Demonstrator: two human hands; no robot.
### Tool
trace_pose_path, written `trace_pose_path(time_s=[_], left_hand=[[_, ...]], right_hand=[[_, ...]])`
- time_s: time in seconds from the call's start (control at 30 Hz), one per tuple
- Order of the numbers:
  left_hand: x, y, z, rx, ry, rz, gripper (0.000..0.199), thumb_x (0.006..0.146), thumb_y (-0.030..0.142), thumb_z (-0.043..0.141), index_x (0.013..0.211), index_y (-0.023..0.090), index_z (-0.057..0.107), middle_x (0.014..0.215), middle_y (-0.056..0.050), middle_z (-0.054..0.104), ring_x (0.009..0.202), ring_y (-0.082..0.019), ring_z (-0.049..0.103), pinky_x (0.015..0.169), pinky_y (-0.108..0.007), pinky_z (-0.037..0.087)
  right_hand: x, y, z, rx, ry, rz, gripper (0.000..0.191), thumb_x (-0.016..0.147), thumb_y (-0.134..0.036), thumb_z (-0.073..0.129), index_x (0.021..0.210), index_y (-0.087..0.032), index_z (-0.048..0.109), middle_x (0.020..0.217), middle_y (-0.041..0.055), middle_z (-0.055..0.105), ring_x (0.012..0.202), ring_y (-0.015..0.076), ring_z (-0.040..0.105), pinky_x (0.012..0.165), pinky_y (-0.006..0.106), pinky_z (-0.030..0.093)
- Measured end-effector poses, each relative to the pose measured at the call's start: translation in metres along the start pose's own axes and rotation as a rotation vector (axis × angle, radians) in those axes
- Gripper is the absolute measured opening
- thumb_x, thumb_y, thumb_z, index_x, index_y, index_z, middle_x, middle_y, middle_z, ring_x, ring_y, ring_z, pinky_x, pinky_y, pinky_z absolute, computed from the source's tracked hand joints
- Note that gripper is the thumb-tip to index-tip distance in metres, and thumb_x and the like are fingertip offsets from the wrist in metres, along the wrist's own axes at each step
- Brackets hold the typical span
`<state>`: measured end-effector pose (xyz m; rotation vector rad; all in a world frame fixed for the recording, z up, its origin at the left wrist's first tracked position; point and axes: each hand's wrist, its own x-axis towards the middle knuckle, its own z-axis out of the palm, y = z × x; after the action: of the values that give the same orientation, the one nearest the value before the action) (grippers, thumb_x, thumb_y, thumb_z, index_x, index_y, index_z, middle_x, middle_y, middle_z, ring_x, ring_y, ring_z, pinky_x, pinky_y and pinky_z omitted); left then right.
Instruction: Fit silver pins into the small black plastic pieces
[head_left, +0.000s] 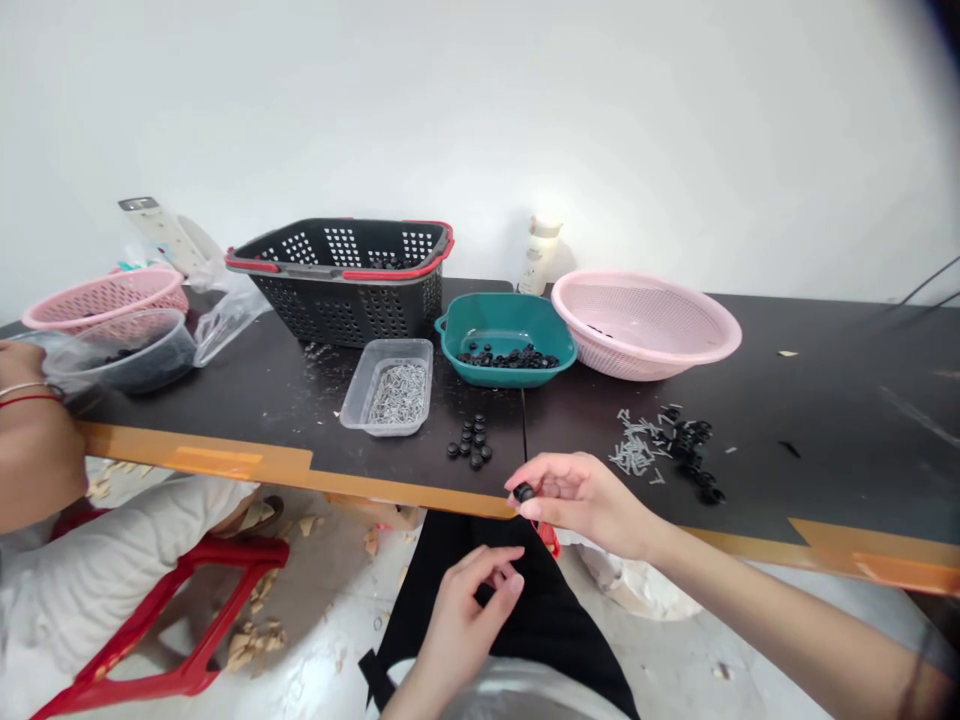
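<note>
My right hand [581, 497] pinches a small black cap [523, 492] by the near edge of the table [840, 400]. My left hand [472, 610] is half open and empty, nearer me. Other black caps [477, 439] sit farther left.

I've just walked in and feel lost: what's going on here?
A person's right hand pinches a small black part near the table edge; the left hand is over the lap, holding nothing visible. Some loose black parts lie on the table, beside a clear tub of metal pieces and in front of a teal bin.
</note>
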<state>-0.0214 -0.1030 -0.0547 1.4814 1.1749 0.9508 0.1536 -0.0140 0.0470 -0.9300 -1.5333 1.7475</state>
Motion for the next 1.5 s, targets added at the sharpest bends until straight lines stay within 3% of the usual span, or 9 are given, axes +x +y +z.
trace_pose_path(time_s=[0.27,0.4,0.6,0.87,1.07,1.13,1.23,1.33,1.5], left_hand=[[-0.001,-0.003,0.004,-0.047,-0.014,-0.058,0.03,0.092,0.039,0.054,0.111,0.02,0.069,0.087,-0.006,0.066,0.08,-0.017,0.061,0.076,-0.028,0.049],[-0.001,-0.008,0.002,-0.08,0.008,-0.082,0.032,0.091,0.04,0.054,0.109,0.02,0.069,0.085,-0.006,0.066,0.08,-0.017,0.062,0.075,-0.028,0.049],[0.0,-0.019,0.005,-0.147,0.038,-0.104,0.033,0.087,0.041,0.059,0.108,0.019,0.069,0.082,-0.005,0.066,0.075,-0.016,0.06,0.074,-0.027,0.049],[0.0,-0.028,0.006,-0.21,0.054,-0.132,0.034,0.085,0.043,0.061,0.107,0.018,0.069,0.079,-0.003,0.062,0.073,-0.014,0.056,0.073,-0.026,0.047],[-0.003,-0.009,-0.003,-0.217,-0.018,-0.14,0.035,0.085,0.045,0.059,0.105,0.017,0.068,0.075,-0.003,0.062,0.073,-0.016,0.058,0.072,-0.027,0.046],[-0.005,0.012,-0.015,-0.133,-0.056,-0.091,0.032,0.091,0.044,0.052,0.097,0.017,0.068,0.076,-0.004,0.062,0.075,-0.017,0.059,0.072,-0.027,0.045],[-0.004,0.047,-0.034,0.008,0.001,0.085,0.036,0.096,0.047,0.039,0.092,0.018,0.06,0.082,-0.005,0.058,0.074,-0.016,0.054,0.069,-0.027,0.043],[0.005,0.074,-0.048,0.038,-0.014,0.22,0.046,0.095,0.056,0.031,0.083,0.018,0.054,0.078,-0.004,0.054,0.07,-0.016,0.05,0.066,-0.027,0.041],[0.016,0.091,-0.053,-0.004,-0.127,0.17,0.047,0.096,0.053,0.033,0.069,0.019,0.05,0.067,-0.001,0.053,0.062,-0.013,0.049,0.06,-0.023,0.04]], right_hand=[[0.018,0.015,-0.01,-0.03,-0.009,0.043,0.034,0.069,-0.034,0.081,0.099,-0.018,0.075,0.088,0.0048,0.075,0.075,0.0161,0.068,0.073,0.029,0.055],[0.023,0.02,-0.013,-0.01,0.047,0.11,0.034,0.063,-0.032,0.085,0.092,-0.017,0.076,0.082,0.0047,0.075,0.073,0.0163,0.069,0.071,0.029,0.055],[0.021,0.025,-0.011,0.002,0.141,0.017,0.03,0.067,-0.033,0.083,0.092,-0.018,0.074,0.085,0.0044,0.075,0.078,0.0174,0.07,0.076,0.029,0.055],[0.03,0.017,-0.019,-0.093,0.081,0.059,0.037,0.069,-0.033,0.08,0.103,-0.019,0.073,0.09,0.0048,0.076,0.084,0.0196,0.07,0.085,0.034,0.054],[0.027,0.011,-0.016,-0.073,0.061,0.068,0.032,0.063,-0.03,0.085,0.09,-0.017,0.076,0.082,0.0042,0.072,0.068,0.0146,0.066,0.067,0.026,0.055],[0.022,0.007,-0.011,-0.093,-0.007,-0.007,0.03,0.061,-0.028,0.087,0.088,-0.018,0.078,0.082,0.0039,0.069,0.064,0.0127,0.063,0.06,0.024,0.053],[0.012,0.0,0.0,-0.195,-0.09,-0.222,0.027,0.063,-0.026,0.087,0.089,-0.023,0.079,0.08,0.0019,0.063,0.064,0.0108,0.058,0.058,0.023,0.05],[0.005,-0.004,0.014,-0.302,-0.084,-0.416,0.028,0.072,-0.031,0.083,0.098,-0.027,0.078,0.073,0.0003,0.059,0.06,0.0101,0.054,0.053,0.022,0.046],[-0.007,-0.003,0.028,-0.578,0.036,-0.797,0.028,0.085,-0.035,0.07,0.112,-0.026,0.072,0.065,0.001,0.062,0.057,0.0127,0.052,0.053,0.026,0.044]])
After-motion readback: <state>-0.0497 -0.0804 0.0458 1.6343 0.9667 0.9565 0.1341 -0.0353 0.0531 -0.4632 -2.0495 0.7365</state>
